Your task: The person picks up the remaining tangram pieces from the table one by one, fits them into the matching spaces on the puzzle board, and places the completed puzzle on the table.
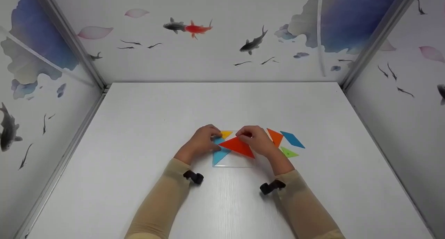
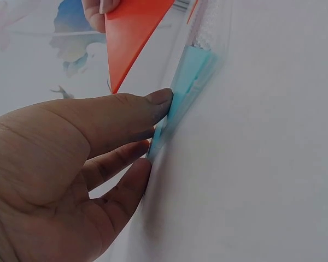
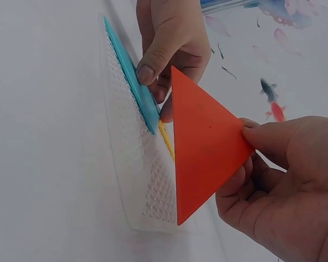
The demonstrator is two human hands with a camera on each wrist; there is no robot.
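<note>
My right hand (image 1: pixel 259 141) pinches a red triangle tile (image 1: pixel 240 146) by one corner between thumb and fingers. The tile is held tilted over a shallow clear tray (image 1: pixel 240 163) with a bumpy floor, seen best in the right wrist view. At the tray's left side lies a light blue triangle tile (image 1: pixel 219 158), partly covered by the red one. My left hand (image 1: pixel 201 140) reaches over that side, its thumb (image 3: pixel 146 75) touching the blue tile and its other fingertips along the edge. Past those fingertips, a yellow tile (image 1: pixel 226 134) shows in the tray's far left corner.
Right of the tray lie an orange tile (image 1: pixel 275 136), a darker blue parallelogram tile (image 1: pixel 292 139) and a green triangle tile (image 1: pixel 288 152), close to my right wrist. Panels with painted fish (image 1: pixel 253 42) wall in the white table (image 1: pixel 146 110) at the back and both sides.
</note>
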